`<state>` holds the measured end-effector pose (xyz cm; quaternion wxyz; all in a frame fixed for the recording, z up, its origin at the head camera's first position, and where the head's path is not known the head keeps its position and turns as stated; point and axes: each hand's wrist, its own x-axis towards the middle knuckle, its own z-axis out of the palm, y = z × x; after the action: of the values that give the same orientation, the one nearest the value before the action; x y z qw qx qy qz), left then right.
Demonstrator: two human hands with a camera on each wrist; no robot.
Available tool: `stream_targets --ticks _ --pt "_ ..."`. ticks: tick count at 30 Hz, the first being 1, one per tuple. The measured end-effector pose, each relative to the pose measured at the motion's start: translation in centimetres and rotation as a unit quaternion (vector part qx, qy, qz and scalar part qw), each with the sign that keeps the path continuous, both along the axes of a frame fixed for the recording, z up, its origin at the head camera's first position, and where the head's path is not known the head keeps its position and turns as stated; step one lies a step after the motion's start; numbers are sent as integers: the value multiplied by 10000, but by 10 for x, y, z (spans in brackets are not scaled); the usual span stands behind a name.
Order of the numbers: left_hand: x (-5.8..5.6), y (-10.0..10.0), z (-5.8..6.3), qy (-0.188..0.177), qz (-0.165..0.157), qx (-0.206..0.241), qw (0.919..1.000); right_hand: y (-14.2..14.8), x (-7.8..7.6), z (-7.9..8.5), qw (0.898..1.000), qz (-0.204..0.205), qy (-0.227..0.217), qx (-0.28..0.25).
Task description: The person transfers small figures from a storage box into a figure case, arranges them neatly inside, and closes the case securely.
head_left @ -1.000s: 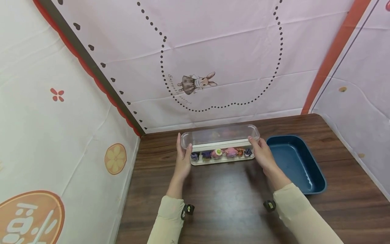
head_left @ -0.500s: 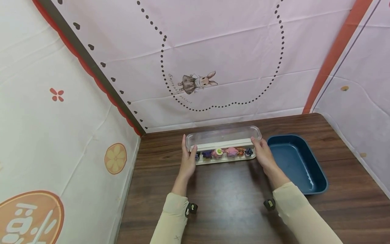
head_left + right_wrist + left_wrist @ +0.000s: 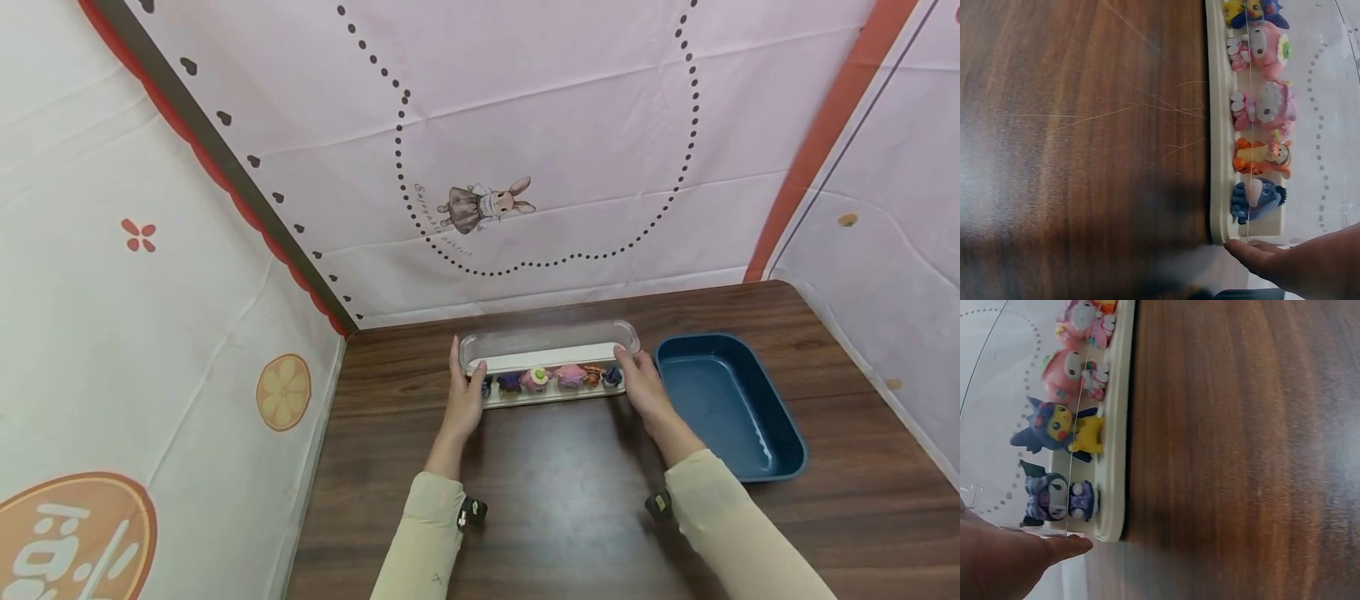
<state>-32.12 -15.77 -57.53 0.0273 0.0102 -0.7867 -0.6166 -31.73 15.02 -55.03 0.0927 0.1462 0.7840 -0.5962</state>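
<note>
A long clear plastic cover point(image 3: 547, 337) stands over a cream display base point(image 3: 1217, 144) with a row of small cartoon figurines. At its left end my left hand point(image 3: 461, 407) holds the cover, thumb in front and fingers along the side. My right hand point(image 3: 649, 395) grips the opposite end, thumb tip close to the base's corner. Behind the clear wall, the left wrist view shows a purple figurine point(image 3: 1054, 497) beside a yellow one in a dark hood point(image 3: 1054, 428). A blue donkey figurine point(image 3: 1257, 200) and an orange tiger figurine point(image 3: 1263, 156) sit at the right end.
A dark blue rectangular tub point(image 3: 783, 425) stands on the wooden table point(image 3: 555, 500), just right of my right hand. Printed cloth walls point(image 3: 600, 167) rise along the table's back, left and right sides.
My left hand has shifted right onto the cover's end. The cover has sunk slightly toward the base, with my right hand moving down along with it.
</note>
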Motion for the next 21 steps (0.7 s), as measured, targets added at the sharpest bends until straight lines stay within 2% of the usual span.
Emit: stream_targets --ticks 7,14,21 --pt "2 -1 -9 -114 -126 42 9998 1 2 -7 9997 132 -184 26" --pt "5 -2 -16 -271 -34 -107 9996 2 3 -11 9996 197 -213 -22" --pt "5 -3 -20 -367 -75 -29 9993 1 5 -13 9992 202 -326 83"
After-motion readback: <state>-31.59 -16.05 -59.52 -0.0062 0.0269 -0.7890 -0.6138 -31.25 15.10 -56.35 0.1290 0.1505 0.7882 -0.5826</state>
